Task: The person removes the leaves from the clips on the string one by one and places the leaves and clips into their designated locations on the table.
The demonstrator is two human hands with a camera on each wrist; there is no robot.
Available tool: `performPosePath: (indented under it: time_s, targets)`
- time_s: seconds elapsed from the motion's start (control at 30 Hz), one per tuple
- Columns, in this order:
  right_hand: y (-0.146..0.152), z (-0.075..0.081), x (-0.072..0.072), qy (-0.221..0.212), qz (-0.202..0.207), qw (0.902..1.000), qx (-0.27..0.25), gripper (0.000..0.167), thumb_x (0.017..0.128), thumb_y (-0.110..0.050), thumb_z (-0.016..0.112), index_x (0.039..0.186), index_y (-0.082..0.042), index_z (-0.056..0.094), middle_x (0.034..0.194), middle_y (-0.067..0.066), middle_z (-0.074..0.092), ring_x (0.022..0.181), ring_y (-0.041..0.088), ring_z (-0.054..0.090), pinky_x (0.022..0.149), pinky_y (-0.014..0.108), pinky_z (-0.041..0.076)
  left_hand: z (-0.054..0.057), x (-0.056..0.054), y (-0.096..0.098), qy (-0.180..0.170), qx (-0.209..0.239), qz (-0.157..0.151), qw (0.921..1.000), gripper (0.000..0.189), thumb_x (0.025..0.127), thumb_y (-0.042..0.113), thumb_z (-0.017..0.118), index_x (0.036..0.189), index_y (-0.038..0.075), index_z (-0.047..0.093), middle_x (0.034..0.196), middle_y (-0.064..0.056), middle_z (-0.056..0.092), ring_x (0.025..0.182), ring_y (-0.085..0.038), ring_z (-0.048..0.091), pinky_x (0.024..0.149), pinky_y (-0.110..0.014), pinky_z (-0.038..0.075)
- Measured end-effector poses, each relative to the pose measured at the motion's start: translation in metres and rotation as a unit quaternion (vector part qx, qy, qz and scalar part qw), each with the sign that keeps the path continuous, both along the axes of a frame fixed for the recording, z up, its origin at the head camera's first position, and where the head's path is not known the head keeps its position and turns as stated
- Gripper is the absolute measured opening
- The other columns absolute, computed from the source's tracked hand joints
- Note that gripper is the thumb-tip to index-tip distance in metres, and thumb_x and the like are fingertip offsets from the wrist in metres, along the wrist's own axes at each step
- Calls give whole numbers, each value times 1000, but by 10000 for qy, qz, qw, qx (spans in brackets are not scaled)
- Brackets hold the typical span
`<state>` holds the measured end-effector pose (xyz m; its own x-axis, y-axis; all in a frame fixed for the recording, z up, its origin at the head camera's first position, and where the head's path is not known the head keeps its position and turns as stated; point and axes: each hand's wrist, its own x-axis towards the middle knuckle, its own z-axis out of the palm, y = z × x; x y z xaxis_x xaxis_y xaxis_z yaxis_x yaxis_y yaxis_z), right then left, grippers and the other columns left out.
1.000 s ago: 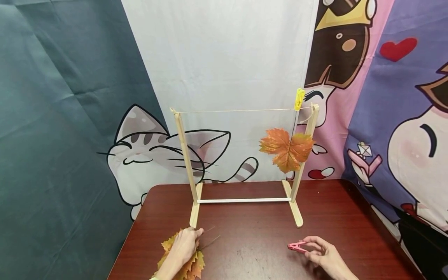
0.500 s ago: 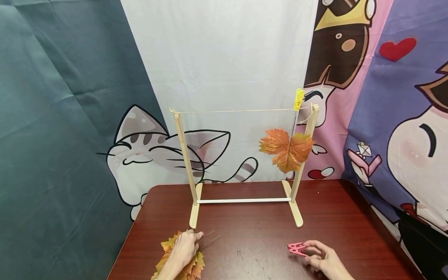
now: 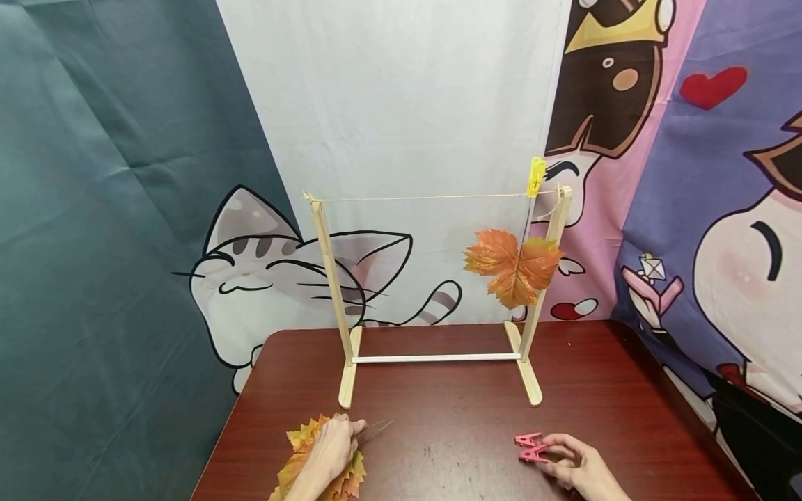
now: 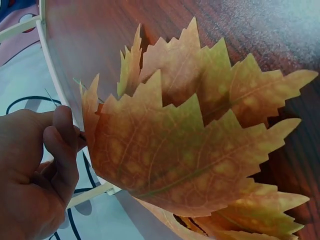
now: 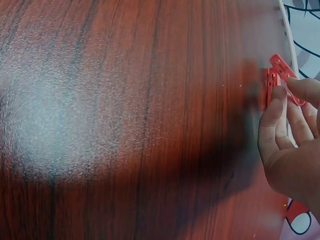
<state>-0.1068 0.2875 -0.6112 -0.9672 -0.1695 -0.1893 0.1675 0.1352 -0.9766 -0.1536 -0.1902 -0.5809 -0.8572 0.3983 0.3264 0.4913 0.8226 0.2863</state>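
Observation:
My left hand (image 3: 333, 445) pinches the stems of a bunch of orange-yellow artificial maple leaves (image 4: 185, 145) low over the table's front left. Thin stem ends poke out past the fingers. My right hand (image 3: 583, 465) holds pink plastic clothespin parts (image 3: 534, 454) between thumb and fingers, above the table at front right. Two pink pieces show in the right wrist view; whether they are one spread clothespin or two, I cannot tell. Behind, another maple leaf (image 3: 515, 268) hangs by its stem from a yellow clothespin (image 3: 536, 177) on a string (image 3: 426, 198).
A pale wooden frame (image 3: 333, 278) stands on the brown table (image 3: 438, 424), its string tied between two posts. A white crossbar (image 3: 438, 358) joins the posts low down. Printed cloth backdrops (image 3: 407, 90) hang close behind the table.
The pink clothespin parts have turned in my right hand, so two separate pieces now show instead of one shape. My left hand and its leaves have shifted only slightly.

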Motion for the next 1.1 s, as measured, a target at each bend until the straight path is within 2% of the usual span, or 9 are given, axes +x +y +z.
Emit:
performPosePath:
  time_s: [0.13,0.3,0.4,0.57,0.77,0.93,1.1]
  targets:
    - [1,-1,0,162,147,9997,-89,44,85,3,74,118,17,49,103,15,67,57,10,51,50,25,44,-2,0,0,-84,19,-61,9999,27,69,-8,71,81,17,71,65,2,48,55,-18,53,43,-30,39]
    - [1,-2,0,299,170,9993,127,42,83,4,74,117,15,52,103,19,66,55,9,50,49,24,44,-5,0,1,-74,-47,-48,10000,26,69,-8,71,79,16,70,65,4,46,55,-16,53,43,-30,40]
    - [1,-2,-1,284,209,9988,352,42,82,4,75,118,13,54,94,17,67,56,8,51,49,23,44,-8,1,1,-94,-71,-40,9999,26,68,-7,73,80,16,72,66,5,47,57,-17,54,44,-30,41]
    - [0,-3,0,462,160,9952,847,43,77,4,76,116,10,58,76,5,63,59,7,54,50,21,43,-13,1,1,-47,40,-54,10000,27,67,-8,73,78,17,70,65,6,44,55,-15,51,44,-29,40]
    - [-4,-5,1,830,-10,9865,1409,42,74,2,80,113,5,62,69,-1,61,59,6,55,48,21,43,-17,4,3,-10,51,21,10000,28,67,-8,72,78,17,71,65,8,43,55,-13,49,44,-28,39]
    - [-7,-3,4,1225,-77,9754,1832,41,72,1,82,109,2,65,67,-5,60,57,4,54,47,22,44,-20,6,5,-16,11,53,10000,28,68,-10,70,77,17,71,65,8,41,53,-13,48,44,-29,40]
    - [-10,-3,7,1435,-133,9650,2190,41,71,1,82,109,0,67,65,-8,57,56,2,51,46,22,43,-23,5,7,-43,2,47,10000,27,71,-10,69,78,16,73,65,8,41,52,-13,47,45,-29,40]
